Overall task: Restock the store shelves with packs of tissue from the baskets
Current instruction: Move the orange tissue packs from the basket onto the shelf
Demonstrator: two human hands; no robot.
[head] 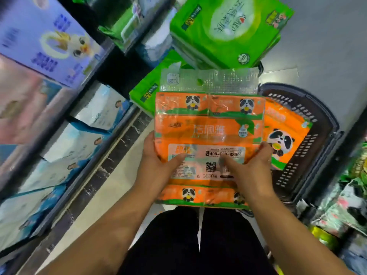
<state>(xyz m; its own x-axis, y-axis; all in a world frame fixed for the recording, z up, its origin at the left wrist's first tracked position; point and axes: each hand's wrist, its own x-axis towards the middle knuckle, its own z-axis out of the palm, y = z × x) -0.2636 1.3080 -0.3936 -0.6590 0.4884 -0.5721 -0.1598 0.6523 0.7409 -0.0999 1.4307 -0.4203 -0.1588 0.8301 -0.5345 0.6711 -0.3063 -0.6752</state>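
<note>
Orange tissue pack, panda print, clear plastic handle strip at its far end, held flat in the air in front of the person, above their black trousers. Left hand grips the pack's left edge, thumb laid across the white label on top, other fingers hidden underneath. Right hand grips the right edge the same way: thumb on the label near the QR code, fingers curled round the side and out of sight below. Dark slotted basket on the floor just right of the held pack, with a second orange pack lying inside it. Green tissue packs stacked beyond the held pack; another green pack lower, beside the shelf foot. Shelves run along the left, stocked with white-and-blue packs and, higher up, a purple pack. More mixed packaging at far right, blurred.
</note>
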